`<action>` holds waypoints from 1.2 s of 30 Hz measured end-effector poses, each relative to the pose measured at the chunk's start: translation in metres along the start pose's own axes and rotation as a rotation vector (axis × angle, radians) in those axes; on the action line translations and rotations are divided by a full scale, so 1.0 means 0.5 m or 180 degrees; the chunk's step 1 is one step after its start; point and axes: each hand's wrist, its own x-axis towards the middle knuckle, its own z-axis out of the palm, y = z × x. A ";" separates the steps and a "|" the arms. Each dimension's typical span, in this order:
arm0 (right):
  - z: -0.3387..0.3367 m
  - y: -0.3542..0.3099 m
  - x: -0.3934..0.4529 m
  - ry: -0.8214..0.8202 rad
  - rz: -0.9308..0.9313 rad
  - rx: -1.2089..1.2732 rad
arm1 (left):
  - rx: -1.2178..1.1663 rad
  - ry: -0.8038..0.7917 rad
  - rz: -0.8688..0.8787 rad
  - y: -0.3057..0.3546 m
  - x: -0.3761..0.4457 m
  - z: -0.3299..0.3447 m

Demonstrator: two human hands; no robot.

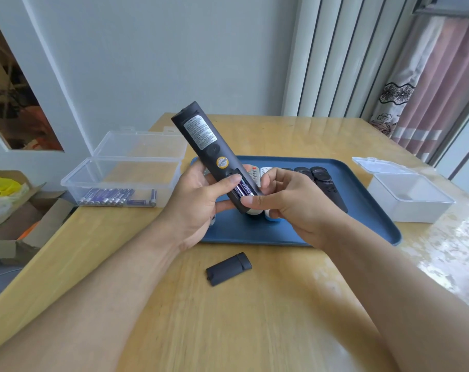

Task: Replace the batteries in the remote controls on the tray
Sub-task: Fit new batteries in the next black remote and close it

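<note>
1. A dark battery cover (228, 268) lies loose on the wooden table (241, 331), nearest the viewer, just in front of the tray.
2. The left hand (198, 205) grips the black remote (214, 154) above the tray's near edge, fingers curled round its lower end, thumb pressed on the back beside the open compartment.
3. The right hand (295, 202) pinches the remote's lower end, thumb and forefinger at the purple batteries (242, 189) seated in the compartment.
4. The blue tray (362, 210) holds more remotes (322, 178), black and white, partly hidden behind the hands.
5. At far left, an open clear box (126, 170) holds spare batteries (115, 197); at right sits an open white box (410, 200).
</note>
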 end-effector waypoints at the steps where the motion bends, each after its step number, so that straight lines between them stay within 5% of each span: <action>1: 0.002 -0.001 -0.002 0.0096 -0.0083 -0.0184 | 0.0034 0.0040 0.0003 0.000 0.002 -0.001; 6: 0.004 -0.015 -0.010 0.0509 -0.0716 -0.1728 | -0.0211 0.0713 0.0007 0.008 0.011 -0.011; 11: 0.021 -0.038 -0.047 -0.1182 -0.0517 -0.2928 | -0.0562 0.1086 0.0003 0.020 0.013 -0.017; 14: 0.041 -0.033 -0.054 -0.1474 -0.0435 -0.3749 | -0.0710 0.0983 -0.0136 0.022 0.006 -0.013; 24: 0.029 -0.040 -0.058 -0.1371 -0.0713 -0.3527 | -0.0794 0.0711 -0.0211 0.023 0.004 -0.009; 26: 0.021 -0.052 -0.058 -0.1106 -0.0914 -0.2854 | -0.0954 0.0747 -0.0260 0.024 0.006 -0.009; 30: 0.007 -0.045 -0.037 0.0325 -0.1240 -0.1897 | -0.1045 0.0740 -0.0405 0.025 0.005 -0.013; 36: 0.019 0.004 -0.013 0.1165 -0.1257 -0.2444 | -0.0913 0.0346 -0.0206 0.007 -0.004 0.012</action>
